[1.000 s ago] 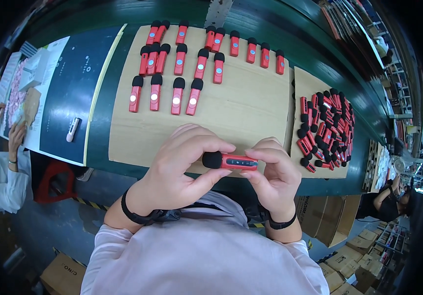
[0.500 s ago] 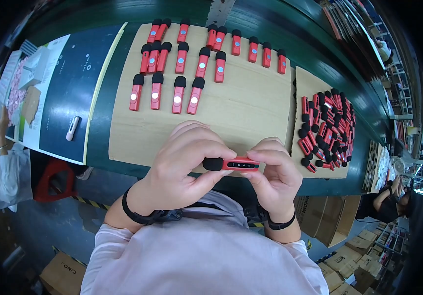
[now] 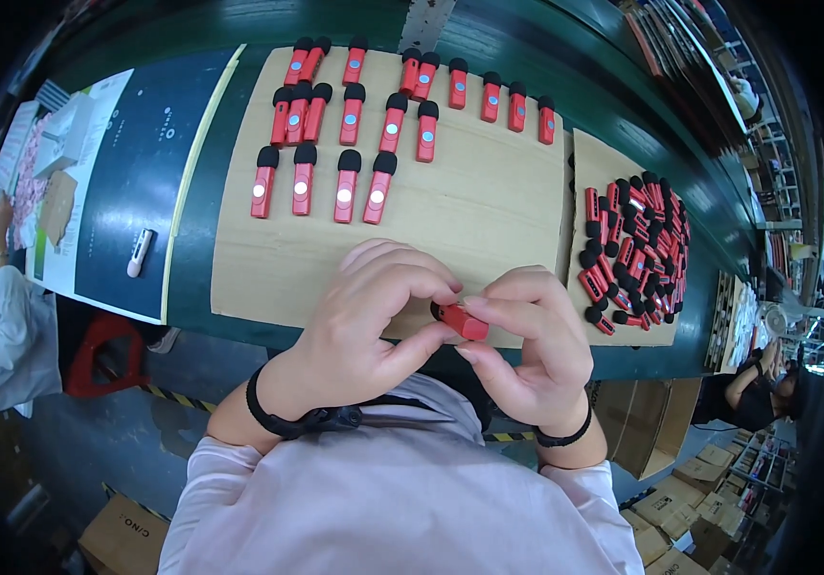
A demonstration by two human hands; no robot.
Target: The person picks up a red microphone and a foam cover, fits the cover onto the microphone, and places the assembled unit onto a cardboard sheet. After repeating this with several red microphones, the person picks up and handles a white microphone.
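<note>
A small red microphone with a black foam cap is held above the cardboard sheet's near edge. Its flat red end faces me, tilted, and most of the foam is hidden by fingers. My left hand pinches it between thumb and forefinger at the foam end. Closed about the free red end, my right hand has its forefinger on the upper edge and its thumb just below. Rows of similar microphones, many with a round pale spot on the body, lie beyond on the cardboard sheet.
To the right, a heap of red microphones covers a second cardboard piece. A light-coloured microphone lies on a dark blue board at left. Another person's hand is at the far left; an open carton stands below the table's right side.
The microphone has turned from lying sideways, its slotted side showing, to pointing its red end toward me. My right fingers have shifted along its end. The rows look the same.
</note>
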